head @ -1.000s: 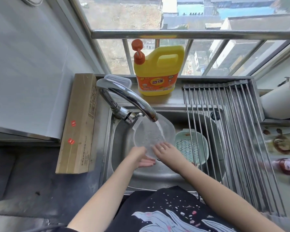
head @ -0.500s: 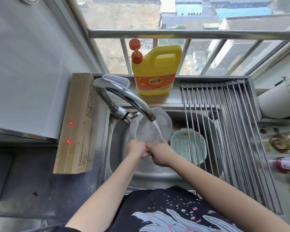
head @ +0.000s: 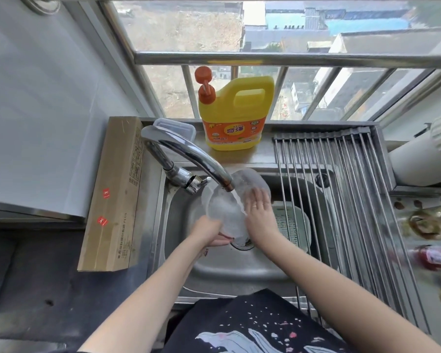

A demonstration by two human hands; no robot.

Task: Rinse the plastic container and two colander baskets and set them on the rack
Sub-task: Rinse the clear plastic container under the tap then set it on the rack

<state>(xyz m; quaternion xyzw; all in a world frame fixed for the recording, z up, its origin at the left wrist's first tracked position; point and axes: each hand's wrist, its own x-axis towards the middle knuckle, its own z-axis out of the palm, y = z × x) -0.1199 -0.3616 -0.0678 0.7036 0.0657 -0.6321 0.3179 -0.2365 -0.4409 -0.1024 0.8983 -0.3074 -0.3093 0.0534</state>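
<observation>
A translucent round plastic container (head: 223,208) is tilted under the running faucet (head: 189,159) in the steel sink (head: 239,266). My left hand (head: 209,231) grips its lower rim from the left. Fingers spread and straight, my right hand (head: 259,212) presses flat on the container's right side, and the water falls just left of it. A pale green colander basket (head: 290,222) lies in the sink to the right, partly under the roll-up rack (head: 346,200). I see only one colander basket.
A yellow detergent jug (head: 236,118) and a small clear lidded box (head: 176,126) stand on the ledge behind the sink. A long cardboard box (head: 115,194) lies to the left. A white cylinder (head: 418,161) and blurred bottles (head: 435,257) sit right of the rack.
My right hand has slid up from the container's near rim to its right side and spread its fingers. My left hand keeps its hold on the lower rim.
</observation>
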